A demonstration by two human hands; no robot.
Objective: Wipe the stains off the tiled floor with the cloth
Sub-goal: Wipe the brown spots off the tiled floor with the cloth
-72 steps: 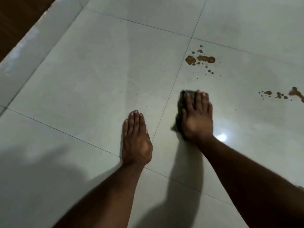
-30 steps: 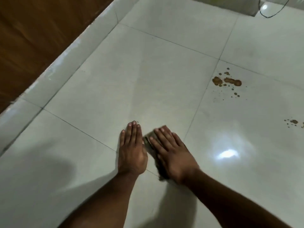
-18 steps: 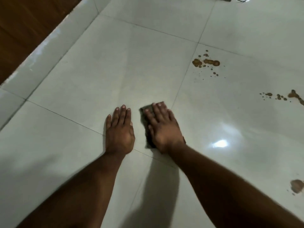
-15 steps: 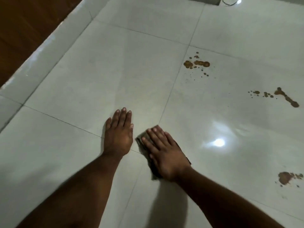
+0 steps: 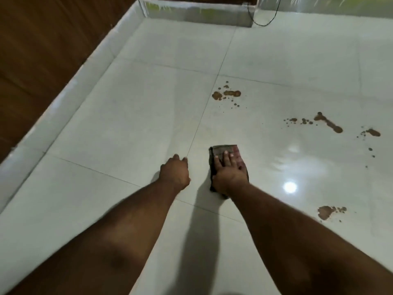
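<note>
— Under the right hand [image 5: 230,174], fingers flat and spread, the cloth [image 5: 225,149] lies pressed to the tiled floor [image 5: 138,116]; the left hand [image 5: 174,173] props beside it, curled, holding nothing.

— Push forward with even pressure toward the nearest stains [image 5: 226,94], well ahead; then sweep right.

There were no words, numbers, labels or signs to read anywhere.
</note>
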